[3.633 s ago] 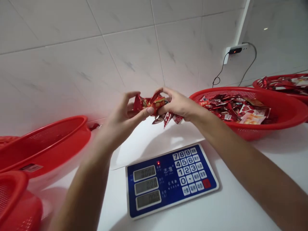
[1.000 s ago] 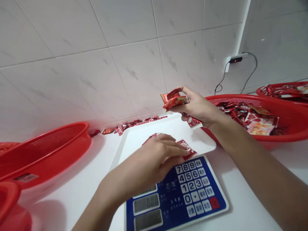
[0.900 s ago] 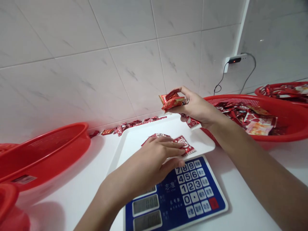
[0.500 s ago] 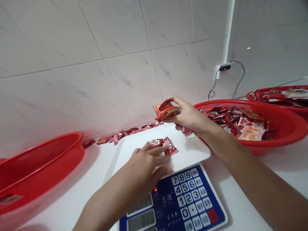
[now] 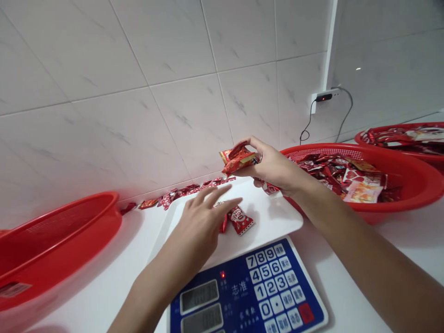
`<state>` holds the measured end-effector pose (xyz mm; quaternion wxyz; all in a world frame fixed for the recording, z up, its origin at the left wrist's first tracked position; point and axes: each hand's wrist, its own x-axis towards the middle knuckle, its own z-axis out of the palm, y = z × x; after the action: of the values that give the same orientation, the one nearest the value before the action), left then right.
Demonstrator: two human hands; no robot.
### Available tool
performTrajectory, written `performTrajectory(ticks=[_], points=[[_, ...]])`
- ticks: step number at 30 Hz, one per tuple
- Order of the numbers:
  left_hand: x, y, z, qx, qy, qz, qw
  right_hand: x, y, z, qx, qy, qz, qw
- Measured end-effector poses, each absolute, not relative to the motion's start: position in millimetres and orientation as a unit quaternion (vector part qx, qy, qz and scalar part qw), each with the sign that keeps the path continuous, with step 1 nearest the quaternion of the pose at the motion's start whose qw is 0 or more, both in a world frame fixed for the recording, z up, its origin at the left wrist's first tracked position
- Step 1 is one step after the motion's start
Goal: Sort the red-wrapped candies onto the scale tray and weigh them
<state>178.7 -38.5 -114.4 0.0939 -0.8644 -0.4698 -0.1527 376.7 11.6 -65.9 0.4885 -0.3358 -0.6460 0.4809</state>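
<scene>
My right hand (image 5: 265,164) is closed around several red-wrapped candy packets (image 5: 239,161), held above the far right part of the scale's white tray (image 5: 267,226). Over the tray's middle, my left hand (image 5: 204,217) has its fingers spread and grips nothing. Just beneath its fingertips lies a red candy packet (image 5: 240,220) marked 520, with another red packet beside it partly hidden by the hand. The scale's blue keypad panel (image 5: 239,289) faces me, with a small red light lit and grey displays on its left.
To the right stands a red basket (image 5: 412,194) of wrapped candies, with a second filled red basket (image 5: 367,134) behind it. A red basket (image 5: 69,259) is at the left. Several packets (image 5: 187,190) line the tiled wall. A cable (image 5: 305,125) hangs from a power strip.
My left hand has lifted off the packets and moved slightly left and up, fingers spreading. The 520 packet has shifted and turned a little on the tray. My right hand has barely moved.
</scene>
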Motion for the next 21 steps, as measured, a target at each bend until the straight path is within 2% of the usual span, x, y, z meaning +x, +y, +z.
performTrajectory(ticks=[3, 5, 10, 16, 21], points=[[184.6, -38.2, -120.7, -0.9, -0.419, -0.111, 0.055, 375.8, 10.8, -65.3, -0.338, -0.646, 0.482, 0.486], [187.8, -38.6, -120.1, -0.902, -0.41, -0.127, 0.043, 375.5, 10.4, -65.2, -0.344, -0.645, 0.478, 0.487], [191.7, -43.5, -109.5, -0.88, -0.408, -0.241, 0.011, 376.3, 10.2, -64.8, -0.347, -0.644, 0.478, 0.486], [191.9, -43.7, -108.0, -0.755, -0.483, -0.408, -0.176, 377.6, 13.8, -66.1, -0.34, -0.644, 0.475, 0.494], [180.0, -32.8, -110.4, -0.742, -0.512, -0.396, -0.174, 378.7, 14.8, -66.7, -0.358, -0.633, 0.481, 0.489]])
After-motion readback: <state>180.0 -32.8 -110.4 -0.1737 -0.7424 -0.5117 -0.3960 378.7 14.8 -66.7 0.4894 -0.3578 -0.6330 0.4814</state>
